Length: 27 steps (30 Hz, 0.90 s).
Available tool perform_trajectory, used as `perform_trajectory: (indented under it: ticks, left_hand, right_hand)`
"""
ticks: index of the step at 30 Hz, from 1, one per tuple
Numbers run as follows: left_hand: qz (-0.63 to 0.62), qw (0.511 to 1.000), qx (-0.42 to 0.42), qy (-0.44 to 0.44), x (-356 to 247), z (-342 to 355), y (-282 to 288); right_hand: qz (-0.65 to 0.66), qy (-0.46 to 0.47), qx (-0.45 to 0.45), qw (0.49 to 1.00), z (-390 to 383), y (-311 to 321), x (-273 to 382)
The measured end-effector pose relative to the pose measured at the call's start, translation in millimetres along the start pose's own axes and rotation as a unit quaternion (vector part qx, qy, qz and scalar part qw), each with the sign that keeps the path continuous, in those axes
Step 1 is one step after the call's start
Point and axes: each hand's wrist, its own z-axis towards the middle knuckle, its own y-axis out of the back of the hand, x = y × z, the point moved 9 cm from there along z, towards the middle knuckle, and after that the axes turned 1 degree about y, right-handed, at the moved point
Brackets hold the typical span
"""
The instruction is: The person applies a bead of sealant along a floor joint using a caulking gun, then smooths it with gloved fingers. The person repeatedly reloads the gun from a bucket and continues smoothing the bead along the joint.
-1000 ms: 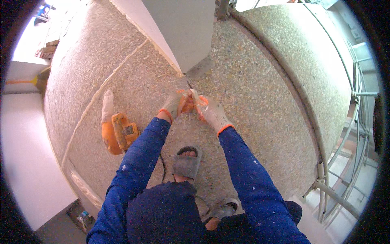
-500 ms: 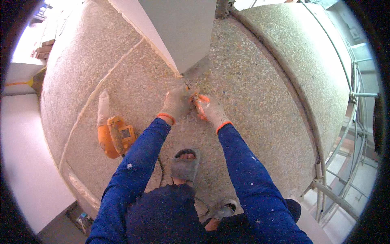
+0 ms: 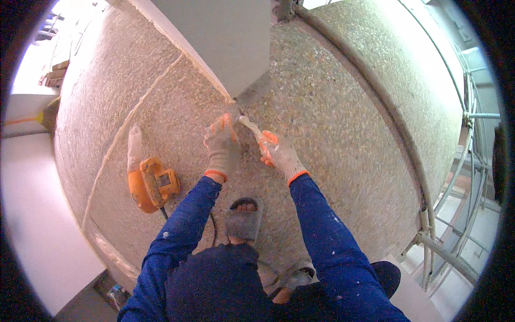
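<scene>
The person crouched on a speckled terrazzo floor (image 3: pixel 332 118), both hands in white knit gloves with orange fingertips, working at the foot of a grey column (image 3: pixel 225 37). The right hand (image 3: pixel 279 155) had its fingers wrapped around the handle of a small pale scraper-like tool (image 3: pixel 249 124), whose tip reached toward the joint where the column's corner met the floor. The left hand (image 3: pixel 221 144) hovered just beside it, fingers loosely spread and holding nothing, near the same joint. The tool looked light, thin and stiff, likely easy to steer with 1 hand; its handle end, already inside the right glove, seemed the sensible place to grip, since the narrow blade would probably slip or flex if pinched. An orange power tool (image 3: pixel 153 182) lay on the floor toward the left wall's edge, well apart from both hands. A grey sandal (image 3: pixel 244 217) showed between the blue sleeves.
</scene>
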Motion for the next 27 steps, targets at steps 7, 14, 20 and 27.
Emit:
perform_trajectory:
  ticks: [7, 14, 20, 27]
  left_hand:
    - [0.08, 0.991, 0.097, -0.038, -19, -2, -21]
    - [0.06, 0.997, 0.024, -0.053, -37, 9, 3]
    - [0.081, 0.982, 0.168, -0.024, -27, 8, -31]
    - [0.064, 0.991, 0.107, -0.04, -30, 29, 4]
  right_hand:
    - [-0.026, 0.02, -0.048, 0.998, -5, -2, -1]
    - [-0.141, 0.061, -0.019, 0.988, -3, -3, 0]
    - [-0.047, 0.045, -0.009, 0.998, -27, 0, 4]
    - [0.005, 0.027, -0.019, 0.999, -45, 11, 9]
